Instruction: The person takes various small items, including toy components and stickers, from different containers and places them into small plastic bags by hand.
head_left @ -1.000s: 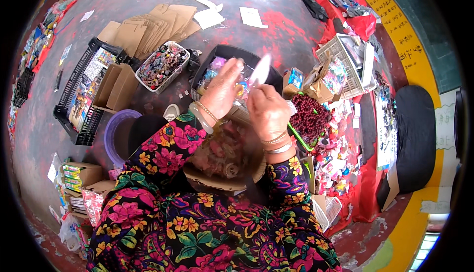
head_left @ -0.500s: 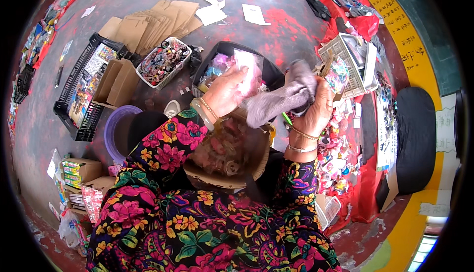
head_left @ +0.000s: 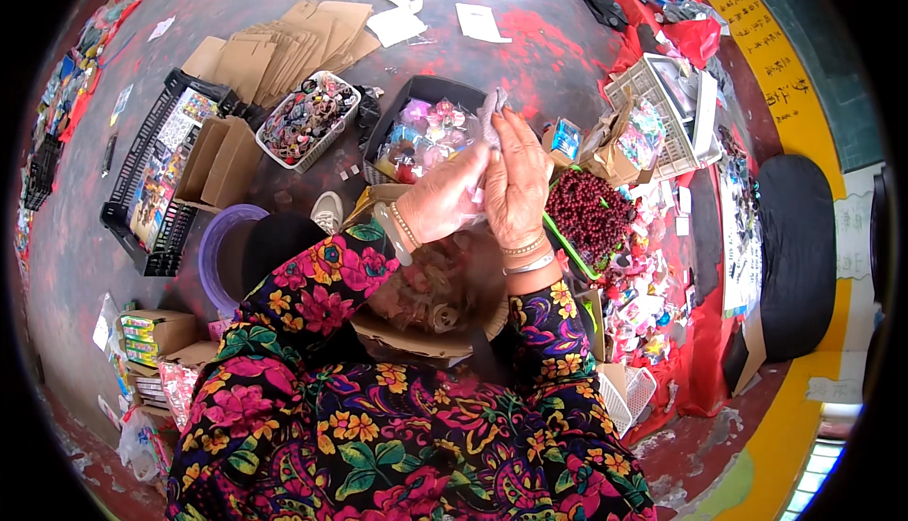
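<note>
In front of me, above the cardboard box [head_left: 402, 338] at my lap, my two hands press together around a bunched greyish-lilac cloth [head_left: 493, 110]. My left hand [head_left: 445, 188] closes on it from the left, fingers mostly hidden. My right hand [head_left: 515, 181] lies against it from the right with long, close-set fingers. A little pinkish clear film shows below the palms; I cannot tell what it belongs to. Behind the hands stands a black bin [head_left: 386, 129] of bagged pink and blue trinkets. Dark red bead strings [head_left: 591, 209] fill a green-rimmed tray right of my right wrist.
On the left are a purple basin [head_left: 210, 270], a black crate [head_left: 142, 261], an open cardboard box [head_left: 219, 162] and a white basket [head_left: 301, 164] of small accessories. Flat cardboard pieces [head_left: 284, 53] lie beyond. At right, a cream crate [head_left: 636, 95] stands near scattered small packets [head_left: 643, 308].
My right hand has brought the cloth leftward to my left hand, and the palms now meet around it. The pink item in my left hand is now mostly hidden. The bead tray has come into sight.
</note>
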